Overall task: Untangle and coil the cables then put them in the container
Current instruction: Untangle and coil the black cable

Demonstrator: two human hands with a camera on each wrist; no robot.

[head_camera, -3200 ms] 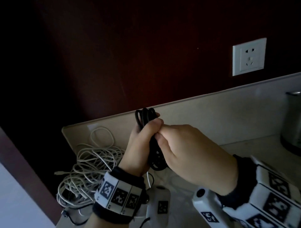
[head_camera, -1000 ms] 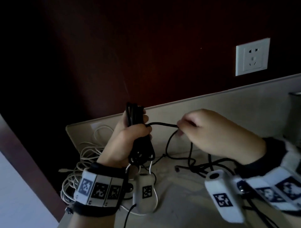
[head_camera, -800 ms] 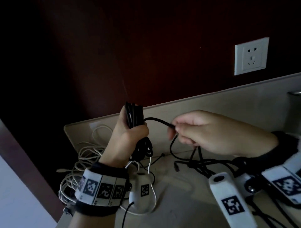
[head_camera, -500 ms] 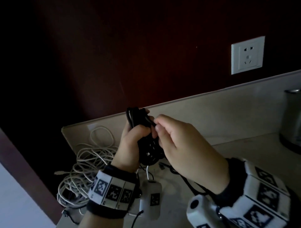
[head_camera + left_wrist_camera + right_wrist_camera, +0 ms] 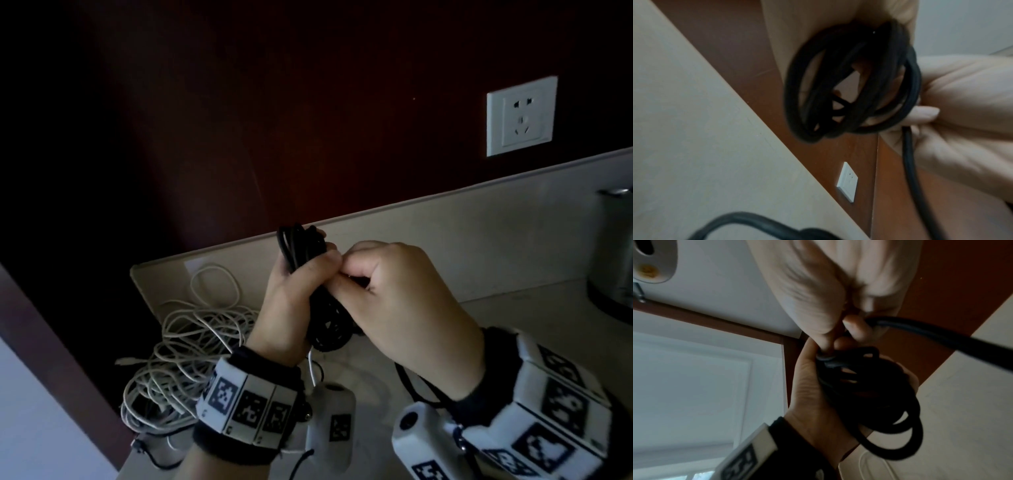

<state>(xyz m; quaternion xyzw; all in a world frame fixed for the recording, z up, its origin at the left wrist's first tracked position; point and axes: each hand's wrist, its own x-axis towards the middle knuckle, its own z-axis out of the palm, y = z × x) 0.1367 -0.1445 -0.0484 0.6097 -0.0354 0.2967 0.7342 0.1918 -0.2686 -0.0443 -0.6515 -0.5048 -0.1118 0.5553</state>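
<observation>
A black cable [image 5: 301, 250] wound into several loops is held upright above the counter by my left hand [image 5: 294, 291], whose fingers curl round the middle of the bundle [image 5: 849, 91]. My right hand [image 5: 394, 294] presses against the coil from the right and pinches the free black strand [image 5: 941, 337] at the bundle. That strand trails down past my right wrist [image 5: 411, 380]. A tangled heap of white cable [image 5: 191, 346] lies on the counter at the left. No container is visible.
The beige counter [image 5: 513, 325] has a raised back edge below a dark red wall. A white wall socket [image 5: 520, 116] sits high on the right. A metal kettle [image 5: 613, 246] stands at the right edge. The counter's left end drops off beside the white cable heap.
A second ago my right hand held the free strand out to the right of the coil. It has brought the strand back against the bundle, and the hands now meet.
</observation>
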